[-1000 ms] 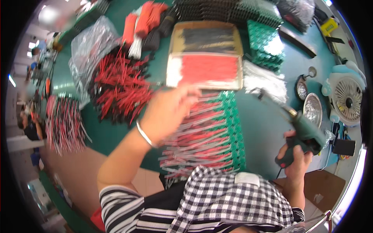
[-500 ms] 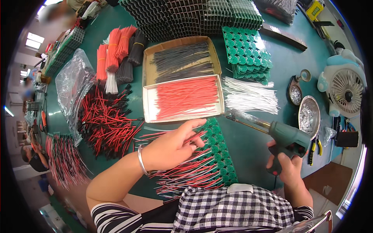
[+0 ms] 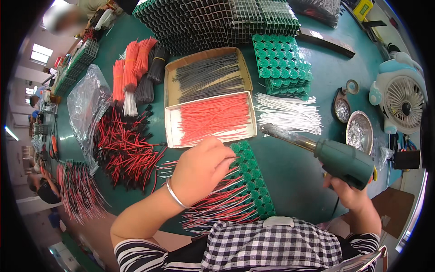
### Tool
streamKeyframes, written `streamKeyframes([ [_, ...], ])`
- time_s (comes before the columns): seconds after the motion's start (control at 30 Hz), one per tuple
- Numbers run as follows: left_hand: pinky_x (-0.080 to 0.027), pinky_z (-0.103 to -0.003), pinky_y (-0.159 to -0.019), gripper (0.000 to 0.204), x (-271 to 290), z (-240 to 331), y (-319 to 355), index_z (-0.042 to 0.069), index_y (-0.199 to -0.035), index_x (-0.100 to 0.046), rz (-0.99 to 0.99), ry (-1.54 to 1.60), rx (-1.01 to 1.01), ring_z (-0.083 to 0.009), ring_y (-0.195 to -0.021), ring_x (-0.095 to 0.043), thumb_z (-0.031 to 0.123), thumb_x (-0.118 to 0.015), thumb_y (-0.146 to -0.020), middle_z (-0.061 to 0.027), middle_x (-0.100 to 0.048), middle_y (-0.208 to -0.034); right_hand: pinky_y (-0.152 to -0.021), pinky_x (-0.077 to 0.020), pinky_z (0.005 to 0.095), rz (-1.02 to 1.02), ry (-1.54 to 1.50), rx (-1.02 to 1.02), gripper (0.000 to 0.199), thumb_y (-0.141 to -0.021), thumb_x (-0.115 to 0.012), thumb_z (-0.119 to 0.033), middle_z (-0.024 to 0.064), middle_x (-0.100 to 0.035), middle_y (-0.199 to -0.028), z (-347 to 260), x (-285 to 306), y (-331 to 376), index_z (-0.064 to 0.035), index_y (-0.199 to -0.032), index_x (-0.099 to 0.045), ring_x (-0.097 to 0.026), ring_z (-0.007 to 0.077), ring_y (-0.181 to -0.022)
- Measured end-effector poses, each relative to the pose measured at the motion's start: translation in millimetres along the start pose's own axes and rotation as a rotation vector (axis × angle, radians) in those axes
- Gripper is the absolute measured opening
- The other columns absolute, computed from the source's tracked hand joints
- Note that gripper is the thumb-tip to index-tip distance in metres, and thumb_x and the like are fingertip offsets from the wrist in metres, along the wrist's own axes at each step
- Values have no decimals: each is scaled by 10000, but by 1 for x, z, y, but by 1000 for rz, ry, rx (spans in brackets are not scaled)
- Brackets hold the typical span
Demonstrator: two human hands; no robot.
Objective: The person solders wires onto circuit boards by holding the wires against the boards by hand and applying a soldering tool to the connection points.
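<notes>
My left hand point(image 3: 199, 170) is closed in a pinch at the upper left of a green circuit board panel point(image 3: 253, 177) made of round boards. A thin wire seems to be between the fingertips, mostly hidden by the fingers. Red and white wires point(image 3: 217, 208) stick out leftward from the panel, partly under that hand. My right hand point(image 3: 349, 192) grips a dark green soldering gun point(image 3: 346, 161) by its handle. Its metal barrel point(image 3: 290, 137) points left, with the tip just below the white wires point(image 3: 290, 113) and apart from the panel.
Ahead stand boxes of red wires point(image 3: 215, 119) and black wires point(image 3: 210, 72). Stacked green panels point(image 3: 283, 63) lie behind the white wires. To the right are a metal bowl point(image 3: 360, 131), a small dish point(image 3: 341, 110) and a fan point(image 3: 403, 102). Red-black wires point(image 3: 127, 149) lie left.
My left hand has turned and its fingers have closed into a pinch over the panel's upper left. The soldering gun has tilted, its body shifting right and its tip staying near the white wires.
</notes>
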State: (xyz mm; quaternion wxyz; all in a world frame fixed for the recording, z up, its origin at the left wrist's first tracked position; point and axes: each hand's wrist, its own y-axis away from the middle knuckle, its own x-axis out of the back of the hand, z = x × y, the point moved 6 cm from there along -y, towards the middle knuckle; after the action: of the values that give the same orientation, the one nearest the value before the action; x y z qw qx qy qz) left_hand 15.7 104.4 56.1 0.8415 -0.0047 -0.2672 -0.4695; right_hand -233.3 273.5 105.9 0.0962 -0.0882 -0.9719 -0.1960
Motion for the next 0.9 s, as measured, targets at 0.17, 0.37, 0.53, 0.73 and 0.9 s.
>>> streamKeyframes([
  [0.17, -437, -354, -535, 202, 2, 10, 7, 65, -879, -694, 303, -490, -243, -243, -612, -554, 30, -734, -684, -57, -530, -683, -597, -485, 284, -130, 173, -34, 446, -850, -622, -267, 99, -636, -907, -1, 0, -2, -2, -1203, -551, -614, 158, -671],
  [0.37, -421, -350, -524, 214, -6, 8, 8, 47, -872, -680, 316, -534, -352, -232, -606, -524, 4, -728, -669, -48, -520, -689, -498, -436, 230, -13, -129, -106, 483, -888, -594, -368, 104, -620, -1043, 35, -36, 12, -24, -1223, -540, -603, 149, -617],
  [0.53, -441, -348, -547, 224, -9, 5, 6, 30, -879, -677, 319, -508, -375, -237, -627, -541, -3, -723, -663, -56, -550, -724, -651, -532, 337, -144, 387, 230, 232, -798, -610, -86, 105, -663, -824, 8, -54, 3, 11, -1004, -651, -652, 231, -693],
  [0.73, -467, -350, -603, 244, -13, 2, 6, 26, -893, -676, 311, -508, -373, -238, -669, -557, -6, -707, -653, -61, -565, -757, -634, -492, 313, -63, 466, 348, 290, -887, -554, -231, 52, -638, -697, 7, -64, 4, -3, -1051, -625, -626, 172, -607],
  [0.9, -466, -353, -618, 244, -14, 3, 5, 23, -902, -671, 299, -499, -363, -243, -687, -558, -3, -698, -661, -64, -563, -771, -584, -508, 296, 4, 385, 289, 218, -857, -576, -133, 53, -638, -744, 21, -67, 11, 1, -1018, -635, -640, 163, -596],
])
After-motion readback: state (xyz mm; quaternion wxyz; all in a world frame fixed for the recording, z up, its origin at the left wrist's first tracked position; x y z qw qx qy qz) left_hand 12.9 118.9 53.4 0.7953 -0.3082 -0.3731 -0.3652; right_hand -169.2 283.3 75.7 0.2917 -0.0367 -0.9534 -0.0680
